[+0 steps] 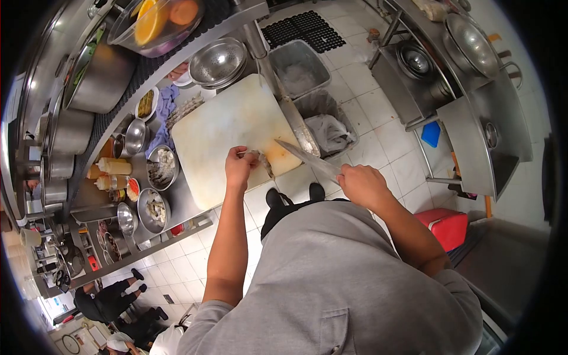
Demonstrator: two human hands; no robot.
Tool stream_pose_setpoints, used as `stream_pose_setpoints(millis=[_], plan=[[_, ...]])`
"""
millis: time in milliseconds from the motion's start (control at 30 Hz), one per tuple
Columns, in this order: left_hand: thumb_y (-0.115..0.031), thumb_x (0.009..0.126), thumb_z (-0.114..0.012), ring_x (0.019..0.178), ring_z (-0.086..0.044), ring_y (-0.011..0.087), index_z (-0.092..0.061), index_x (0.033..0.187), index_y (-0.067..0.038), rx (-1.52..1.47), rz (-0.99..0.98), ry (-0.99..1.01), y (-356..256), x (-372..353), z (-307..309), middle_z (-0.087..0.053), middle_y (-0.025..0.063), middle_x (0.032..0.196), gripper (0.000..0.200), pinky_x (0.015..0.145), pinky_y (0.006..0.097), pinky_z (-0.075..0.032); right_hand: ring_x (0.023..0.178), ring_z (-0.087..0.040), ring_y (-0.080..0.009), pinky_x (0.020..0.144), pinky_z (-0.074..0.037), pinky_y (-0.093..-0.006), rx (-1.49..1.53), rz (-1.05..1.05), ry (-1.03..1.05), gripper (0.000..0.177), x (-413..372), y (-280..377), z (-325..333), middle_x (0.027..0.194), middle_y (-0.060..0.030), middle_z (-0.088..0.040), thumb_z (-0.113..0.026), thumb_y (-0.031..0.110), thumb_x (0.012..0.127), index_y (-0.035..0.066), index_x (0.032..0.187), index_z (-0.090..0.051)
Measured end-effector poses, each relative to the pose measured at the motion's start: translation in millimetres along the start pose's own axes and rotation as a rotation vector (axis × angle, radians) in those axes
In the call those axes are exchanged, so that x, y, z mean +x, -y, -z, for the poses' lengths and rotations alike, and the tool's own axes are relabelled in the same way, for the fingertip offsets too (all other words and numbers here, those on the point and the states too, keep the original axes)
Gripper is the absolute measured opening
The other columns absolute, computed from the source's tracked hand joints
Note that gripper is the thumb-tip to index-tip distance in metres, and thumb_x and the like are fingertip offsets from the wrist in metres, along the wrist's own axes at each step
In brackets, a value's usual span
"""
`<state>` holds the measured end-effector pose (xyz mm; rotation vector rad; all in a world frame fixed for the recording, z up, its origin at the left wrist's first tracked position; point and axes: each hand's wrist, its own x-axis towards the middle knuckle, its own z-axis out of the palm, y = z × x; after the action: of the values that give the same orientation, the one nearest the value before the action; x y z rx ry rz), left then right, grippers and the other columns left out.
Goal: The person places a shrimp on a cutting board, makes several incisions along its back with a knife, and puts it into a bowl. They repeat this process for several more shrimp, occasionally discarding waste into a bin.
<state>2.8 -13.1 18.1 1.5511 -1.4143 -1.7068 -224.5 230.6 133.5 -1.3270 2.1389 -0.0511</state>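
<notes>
My left hand (239, 168) is at the front part of the white cutting board (213, 133), its fingers pinched on a raw shrimp (264, 164) that points toward the board's near edge. My right hand (362, 184) is wrapped round the handle of a large knife (307, 158). The blade reaches left over the board's right edge, and its tip is a little to the right of the shrimp. More raw shrimp (185, 110) lie in a pile by the board's far left edge, next to a purple cloth (164, 121).
Metal bowls with food (155, 210) and squeeze bottles (113, 167) stand left of the board. A colander (218, 62) is behind it. Grey bins (299, 68) stand on the floor to the right. Other people (106, 302) are at the lower left.
</notes>
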Motion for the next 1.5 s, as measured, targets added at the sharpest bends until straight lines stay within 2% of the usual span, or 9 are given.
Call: stream_pose_setpoints(millis=[233,333,400,533,600,700,900,1233,1500], plan=[[-0.015,0.086,-0.074,0.069,-0.064,0.0180,-0.060,0.118,0.002,0.233,-0.034,-0.140,3.9,-12.0,18.6,-0.068,0.0095,0.086,0.039,0.064,0.0319,-0.053,0.093,-0.070,-0.0413,0.086,-0.053,-0.0519,0.016,-0.010,0.003,0.032,1.9,-2.2,-5.8,0.091,-0.0221,-0.073,-0.052,0.029,0.101,0.001,0.097,-0.068],[-0.019,0.084,-0.074,0.084,-0.066,0.0259,-0.068,0.115,-0.002,0.586,-0.146,-0.237,3.9,-19.6,22.1,-0.070,0.0106,0.095,0.036,0.076,0.0392,-0.054,0.090,-0.069,-0.0425,0.083,-0.053,-0.0529,0.032,0.018,-0.016,0.033,2.3,-7.4,-11.7,0.090,-0.0233,-0.072,-0.053,0.031,0.101,0.001,0.099,-0.065],[-0.022,0.080,-0.073,0.103,-0.062,0.0331,-0.075,0.109,-0.006,1.025,-0.733,-0.395,3.3,-25.4,16.1,-0.069,0.0124,0.106,0.033,0.090,0.0463,-0.050,0.089,-0.069,-0.0428,0.083,-0.053,-0.0531,0.042,0.022,-0.029,0.032,2.2,-8.9,-12.5,0.089,-0.0227,-0.072,-0.054,0.031,0.101,0.002,0.098,-0.065],[-0.019,0.080,-0.069,0.113,-0.056,0.0351,-0.077,0.101,-0.006,1.131,-0.683,-0.159,-15.4,-37.6,-8.7,-0.067,0.0144,0.112,0.026,0.097,0.0487,-0.046,0.088,-0.069,-0.0428,0.083,-0.053,-0.0535,0.048,0.023,-0.048,0.031,0.3,-9.5,-11.9,0.088,-0.0221,-0.071,-0.054,0.031,0.101,0.002,0.098,-0.065],[-0.016,0.083,-0.065,0.109,-0.059,0.0338,-0.076,0.094,-0.004,1.413,-0.578,-0.083,-21.9,-34.3,-18.0,-0.066,0.0152,0.111,0.020,0.093,0.0462,-0.050,0.089,-0.069,-0.0426,0.082,-0.053,-0.0537,0.031,0.023,-0.044,0.031,1.7,-11.5,-13.4,0.089,-0.0218,-0.071,-0.055,0.031,0.101,0.002,0.097,-0.065],[-0.012,0.085,-0.060,0.110,-0.060,0.0342,-0.074,0.096,-0.001,1.444,-0.463,0.039,-21.6,-26.4,-24.4,-0.064,0.0171,0.111,0.021,0.092,0.0463,-0.052,0.089,-0.069,-0.0426,0.082,-0.053,-0.0538,0.033,0.027,-0.056,0.031,3.0,-13.1,-15.5,0.088,-0.0220,-0.071,-0.055,0.031,0.101,0.002,0.097,-0.064],[-0.008,0.087,-0.056,0.104,-0.061,0.0414,-0.068,0.102,0.006,1.392,-0.533,0.059,6.1,-17.1,-20.7,-0.065,0.0220,0.113,0.024,0.093,0.0512,-0.051,0.093,-0.069,-0.0442,0.085,-0.052,-0.0539,0.071,0.002,-0.063,0.031,2.2,-14.7,-16.2,0.092,-0.0238,-0.072,-0.053,0.029,0.099,0.002,0.096,-0.068],[-0.013,0.091,-0.058,0.102,-0.062,0.0401,-0.072,0.096,0.000,1.161,-0.466,0.161,-33.2,-29.2,-20.6,-0.069,0.0224,0.101,0.019,0.092,0.0514,-0.050,0.088,-0.068,-0.0439,0.080,-0.052,-0.0528,0.158,-0.013,-0.048,0.034,0.3,-39.1,-13.9,0.088,-0.0232,-0.071,-0.057,0.034,0.099,0.001,0.098,-0.065],[-0.015,0.084,-0.068,0.096,-0.065,0.0374,-0.074,0.086,-0.004,1.511,-1.012,0.393,-175.3,-43.2,-74.4,-0.070,0.0146,0.094,0.012,0.086,0.0478,-0.053,0.095,-0.068,-0.0458,0.086,-0.052,-0.0535,0.291,-0.258,-0.108,0.040,-16.4,-113.0,-29.4,0.096,-0.0276,-0.071,-0.056,0.036,0.098,-0.002,0.103,-0.067]])
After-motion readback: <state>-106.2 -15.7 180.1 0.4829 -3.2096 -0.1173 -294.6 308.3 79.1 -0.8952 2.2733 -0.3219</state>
